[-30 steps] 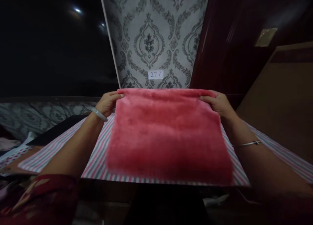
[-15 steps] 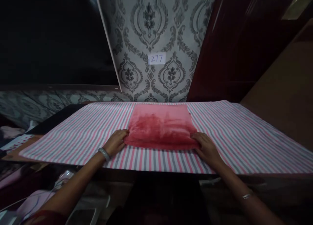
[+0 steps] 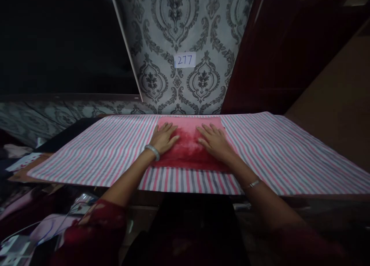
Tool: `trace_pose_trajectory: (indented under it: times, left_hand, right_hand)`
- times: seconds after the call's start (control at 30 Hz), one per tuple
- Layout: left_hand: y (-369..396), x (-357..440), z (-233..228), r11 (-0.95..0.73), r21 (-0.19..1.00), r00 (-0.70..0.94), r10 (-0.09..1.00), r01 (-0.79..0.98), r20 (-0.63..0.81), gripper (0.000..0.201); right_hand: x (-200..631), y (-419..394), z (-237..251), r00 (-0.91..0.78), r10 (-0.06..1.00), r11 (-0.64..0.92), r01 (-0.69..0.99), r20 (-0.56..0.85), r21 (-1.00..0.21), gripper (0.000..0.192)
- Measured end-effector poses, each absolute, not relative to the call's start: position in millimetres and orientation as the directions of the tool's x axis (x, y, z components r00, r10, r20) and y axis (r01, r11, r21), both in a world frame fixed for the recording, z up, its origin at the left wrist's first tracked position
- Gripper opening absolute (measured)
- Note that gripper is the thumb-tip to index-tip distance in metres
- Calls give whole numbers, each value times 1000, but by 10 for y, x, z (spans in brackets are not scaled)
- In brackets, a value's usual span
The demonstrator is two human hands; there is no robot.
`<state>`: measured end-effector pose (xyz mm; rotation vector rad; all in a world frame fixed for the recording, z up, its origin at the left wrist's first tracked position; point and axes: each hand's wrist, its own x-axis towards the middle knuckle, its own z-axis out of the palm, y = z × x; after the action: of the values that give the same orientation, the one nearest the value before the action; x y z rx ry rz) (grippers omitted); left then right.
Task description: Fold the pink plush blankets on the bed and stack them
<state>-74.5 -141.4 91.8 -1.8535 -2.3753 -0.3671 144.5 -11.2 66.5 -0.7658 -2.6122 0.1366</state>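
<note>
Pink fluffy folded cloth (image 3: 189,158) lies on the pink-and-grey striped sheet (image 3: 289,154), pinned under both flat, open palms: left hand (image 3: 165,138) and right hand (image 3: 213,141) grasp nothing. Smoothing outward from between the palms probably flattens it best; dim light hides creases.

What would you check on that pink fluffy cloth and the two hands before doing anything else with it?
1. Pink cloth lies folded on the striped sheet: ok.
2. Left hand flat on the cloth, fingers spread: ok.
3. Right hand flat on the cloth beside it, the two hands apart: ok.
4. Cloth inside the sheet's edges, none hanging over the near edge: ok.
5. Folded edges line up evenly: cannot tell; the hands cover the middle and the light is dim.
6. Striped sheet smooth around the cloth, no bunching seen: ok.
</note>
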Motion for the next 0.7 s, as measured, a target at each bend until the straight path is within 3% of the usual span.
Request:
trace_pose_trajectory:
  times: [0.1, 0.2, 0.43, 0.7]
  left_hand:
    - [-1256, -652, 726, 339, 78, -346, 932, 938, 110, 75]
    - [-1314, -657, 427, 408, 66, -412, 909, 911, 69, 89]
    - [-1386, -700, 245, 417, 46, -419, 904, 908, 81, 90]
    - [-1391, -720, 228, 419, 24, -418, 898, 908, 139, 85]
  right_hand:
    - [1294, -98, 502, -772, 584, 812, 565, 252, -148, 59]
    - [1358, -140, 213, -770, 582, 810, 577, 261, -105, 61]
    - [1392, -182, -4, -740, 582, 805, 583, 338, -110, 60]
    - [1369, -181, 44, -740, 588, 803, 584, 325, -124, 61]
